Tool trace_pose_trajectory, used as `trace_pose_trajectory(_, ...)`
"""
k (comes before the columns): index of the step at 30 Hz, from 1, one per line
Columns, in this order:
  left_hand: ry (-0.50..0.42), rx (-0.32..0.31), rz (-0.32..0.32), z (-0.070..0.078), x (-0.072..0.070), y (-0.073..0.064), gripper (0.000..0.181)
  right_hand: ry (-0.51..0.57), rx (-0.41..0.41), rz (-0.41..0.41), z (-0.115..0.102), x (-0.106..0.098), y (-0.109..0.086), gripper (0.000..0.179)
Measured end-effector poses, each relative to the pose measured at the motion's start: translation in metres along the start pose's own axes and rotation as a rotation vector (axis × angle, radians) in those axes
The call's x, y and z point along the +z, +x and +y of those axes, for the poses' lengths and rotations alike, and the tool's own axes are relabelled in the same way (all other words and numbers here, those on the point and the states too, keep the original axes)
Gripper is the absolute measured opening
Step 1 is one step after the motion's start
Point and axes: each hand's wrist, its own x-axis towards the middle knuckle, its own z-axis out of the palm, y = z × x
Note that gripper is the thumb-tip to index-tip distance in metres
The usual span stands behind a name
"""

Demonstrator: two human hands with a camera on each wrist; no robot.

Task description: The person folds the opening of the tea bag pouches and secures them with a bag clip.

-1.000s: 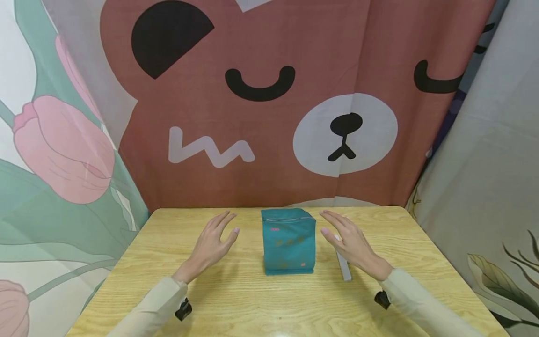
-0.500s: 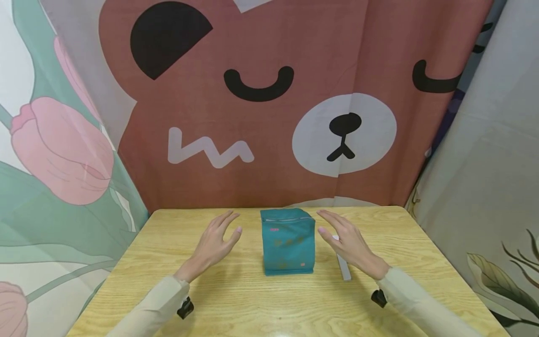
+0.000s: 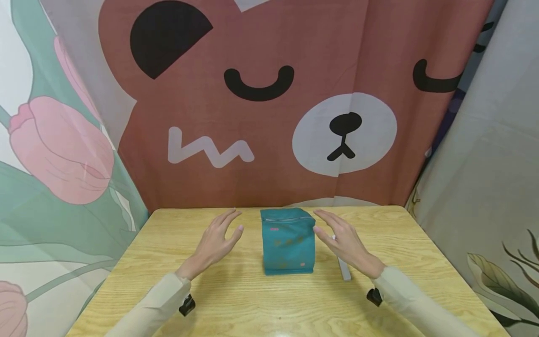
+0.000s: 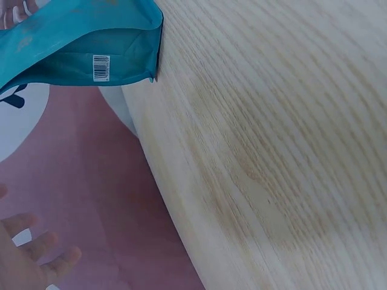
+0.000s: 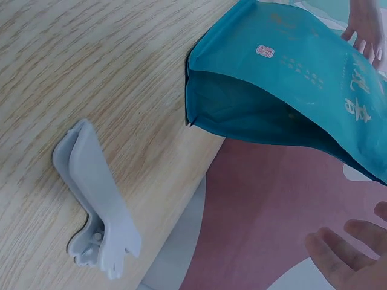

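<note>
A teal pouch bag [image 3: 288, 245] stands upright on the table, with small printing on its front. In the left wrist view a barcode shows on the folded side of the bag [image 4: 112, 51]. To its left my left hand [image 3: 214, 241] hovers, apart from the bag, fingers extended and nothing held. My right hand [image 3: 347, 241] is on the other side, fingers extended, thumb tip close to the bag's upper right edge; whether it touches I cannot tell. Partly under that hand lies a pale grey clip [image 5: 100, 193], a bag-sealing kind by its look, beside the bag.
The light wooden table [image 3: 269, 304] carries the bag and clip. Behind its far edge hangs a curtain with a brown bear print [image 3: 269, 178]. Floral curtains [image 3: 63, 150] flank the left side, and another pale curtain [image 3: 484, 187] hangs on the right.
Both hands have drifted slightly inward toward the bag, the right hand moving left more than the left hand moves right. The bag and clip stay where they were.
</note>
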Motion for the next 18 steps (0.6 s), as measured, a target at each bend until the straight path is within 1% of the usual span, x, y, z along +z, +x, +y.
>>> trace_pose_trajectory(6, -0.008, 0.018, 0.005, 0.0013, 0.0006, 0.0026, 0.049, -0.009, 0.024, -0.007, -0.0036, 0.001, 0.0021, 0.048)
trace_pose_trajectory(13, -0.015, 0.023, 0.005, 0.0032, -0.0001, 0.0062, 0.05, -0.006, 0.026, -0.007, -0.0054, 0.0027, 0.0032, 0.047)
trace_pose_trajectory(18, -0.023, 0.027, 0.006, 0.0042, 0.0003, 0.0062, 0.049, -0.005, 0.031, -0.023, -0.0073, 0.0049, 0.0031, 0.046)
